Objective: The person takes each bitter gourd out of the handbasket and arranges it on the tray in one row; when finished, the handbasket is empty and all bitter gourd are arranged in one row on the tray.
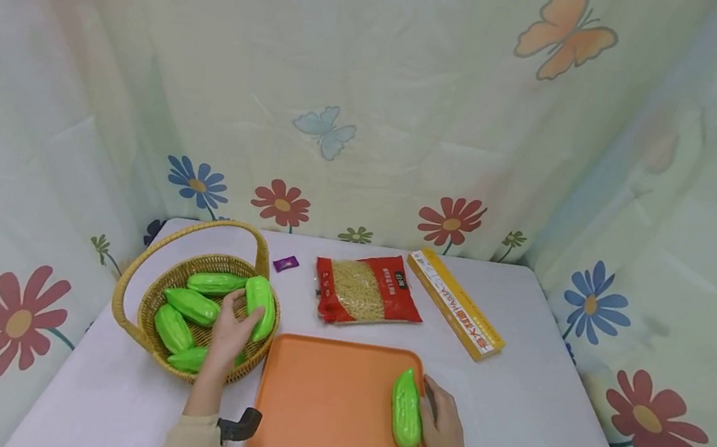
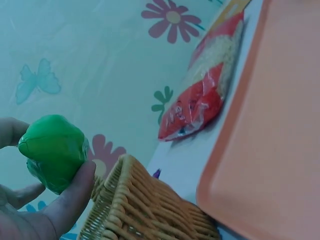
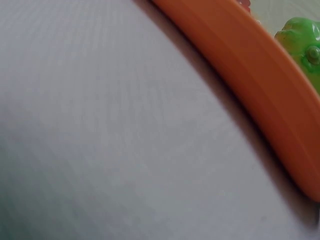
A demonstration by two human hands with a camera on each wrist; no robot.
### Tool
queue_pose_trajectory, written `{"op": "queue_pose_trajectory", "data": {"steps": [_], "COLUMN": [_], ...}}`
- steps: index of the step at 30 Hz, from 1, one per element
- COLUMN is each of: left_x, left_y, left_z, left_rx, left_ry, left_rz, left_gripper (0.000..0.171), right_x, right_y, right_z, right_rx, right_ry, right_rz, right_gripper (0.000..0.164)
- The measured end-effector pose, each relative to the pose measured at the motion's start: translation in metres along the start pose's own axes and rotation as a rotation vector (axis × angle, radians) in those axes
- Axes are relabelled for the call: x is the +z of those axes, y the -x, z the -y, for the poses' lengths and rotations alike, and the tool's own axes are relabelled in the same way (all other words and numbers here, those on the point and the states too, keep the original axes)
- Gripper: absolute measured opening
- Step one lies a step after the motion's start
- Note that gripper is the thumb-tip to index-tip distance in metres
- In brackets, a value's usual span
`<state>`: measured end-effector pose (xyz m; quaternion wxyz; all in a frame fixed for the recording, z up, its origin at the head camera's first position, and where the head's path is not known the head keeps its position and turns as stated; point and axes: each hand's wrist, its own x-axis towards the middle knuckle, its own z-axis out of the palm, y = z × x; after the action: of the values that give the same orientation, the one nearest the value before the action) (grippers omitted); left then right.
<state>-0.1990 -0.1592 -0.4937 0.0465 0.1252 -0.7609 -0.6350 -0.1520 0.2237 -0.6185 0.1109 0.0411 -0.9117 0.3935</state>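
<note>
My left hand [image 1: 234, 328] pinches a green bitter melon [image 1: 260, 307] between thumb and fingers, over the right side of a wicker basket [image 1: 147, 301]. In the left wrist view, the held bitter melon [image 2: 54, 150] appears end-on above the basket rim [image 2: 127, 167]. Several more bitter melons [image 1: 193, 306] lie inside the basket. On the right side of an orange tray [image 1: 327, 408] lies another bitter melon [image 1: 406, 411]. Beside it, at the tray's right rim, is my right hand [image 1: 444, 430], its fingers loosely bent. The right wrist view shows the tray's outer wall [image 3: 250, 75] but not the hand.
Behind the tray lies a red bag of pasta [image 1: 359, 289], with a yellow pasta box [image 1: 455, 304] slanting to its right. A small purple packet [image 1: 286, 264] is near the basket handle [image 1: 195, 226]. Flowered curtains [image 1: 387, 106] enclose the white table [image 1: 533, 397].
</note>
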Motion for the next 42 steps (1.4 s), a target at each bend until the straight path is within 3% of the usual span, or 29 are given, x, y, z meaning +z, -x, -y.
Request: {"op": "queue_pose_trajectory", "data": {"steps": [12,25,32,42], "left_x": [0.020,0.041,0.063,0.095], "left_y": [0.008,0.021,0.028,0.050], "left_z": [-0.008,-0.011,0.005,0.029], "left_rx": [-0.039,-0.044,-0.048,-0.051], "left_ry": [0.216,0.313,0.251,0.169], "left_rz": [0.117,0.291,0.371,0.448], "left_gripper": [0.065,0.068,0.071,0.078], "right_x": [-0.001,-0.002,-0.001,-0.001], "right_y": [0.001,0.001,0.001,0.001], "right_z": [0.003,0.006,0.005,0.003], "right_rx": [0.018,0.031,0.039,0.016], "right_ry": [0.001,-0.004,0.006,-0.015], "right_rz": [0.016,0.023,0.028,0.014], "right_gripper": [0.045,0.047,0.047,0.044]}}
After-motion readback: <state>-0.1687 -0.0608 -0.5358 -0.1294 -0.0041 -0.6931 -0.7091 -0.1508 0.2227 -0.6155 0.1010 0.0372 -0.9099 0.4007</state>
